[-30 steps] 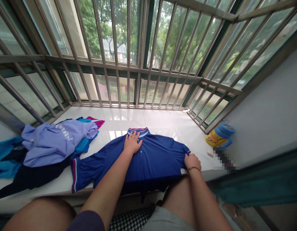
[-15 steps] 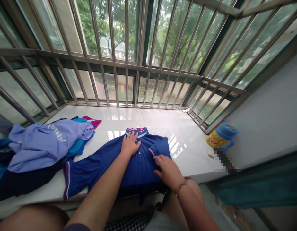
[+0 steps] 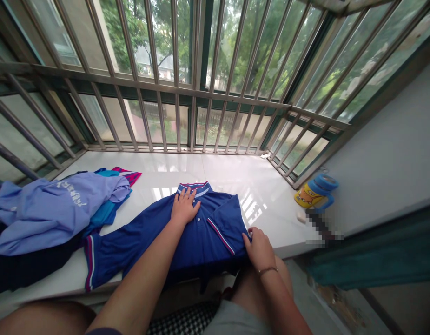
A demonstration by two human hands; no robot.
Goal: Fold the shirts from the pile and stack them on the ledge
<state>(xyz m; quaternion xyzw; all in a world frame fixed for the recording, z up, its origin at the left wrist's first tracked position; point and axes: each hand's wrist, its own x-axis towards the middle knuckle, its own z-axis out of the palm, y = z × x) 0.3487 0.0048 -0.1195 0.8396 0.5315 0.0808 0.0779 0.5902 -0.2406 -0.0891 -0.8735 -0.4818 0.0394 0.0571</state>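
Note:
A dark blue polo shirt (image 3: 187,251) with a red-and-white striped collar lies spread on the white sill. My left hand (image 3: 184,207) rests flat below the collar, beside the button placket, fingers apart. The sleeve on the right is folded inward over the chest, its striped cuff (image 3: 221,236) slanting across the front. At the shirt's right edge, by that fold, my right hand (image 3: 261,246) pinches the fabric between thumb and fingers. The other sleeve (image 3: 106,251) stretches out to the left, its cuff near the sill's front edge.
Left of the shirt is a heap of clothes with a lavender shirt (image 3: 61,204) on top. A yellow-and-blue bottle (image 3: 314,193) stands at the right by the wall. Metal window bars (image 3: 176,107) enclose the back of the sill (image 3: 270,204).
My right hand has moved from the cuff to the shirt's right edge. The folded sleeve now lies flatter, its cuff stretched out diagonally. My left hand stays below the collar.

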